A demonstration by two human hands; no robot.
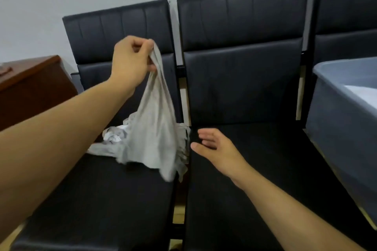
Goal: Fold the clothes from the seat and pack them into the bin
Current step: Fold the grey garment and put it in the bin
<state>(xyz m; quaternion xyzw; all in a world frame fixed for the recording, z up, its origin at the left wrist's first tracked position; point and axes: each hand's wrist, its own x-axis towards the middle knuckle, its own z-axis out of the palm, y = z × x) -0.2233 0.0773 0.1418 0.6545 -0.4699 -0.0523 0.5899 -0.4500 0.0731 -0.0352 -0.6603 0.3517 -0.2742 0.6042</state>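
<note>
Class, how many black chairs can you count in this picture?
3: the left chair under the clothes, the middle chair, and the right chair, partly hidden behind the bin.

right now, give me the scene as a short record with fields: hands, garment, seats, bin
left hand: left hand raised, pinches the top edge of the grey garment
right hand: right hand open, palm up, low beside the garment's hem, holding nothing
garment: hangs bunched from the left hand, lower part trailing on the left seat
other cloth: crumpled white-and-grey piece on the same seat, behind the garment
middle seat: middle seat under the right hand
bin: grey bin at right, something white inside
</note>
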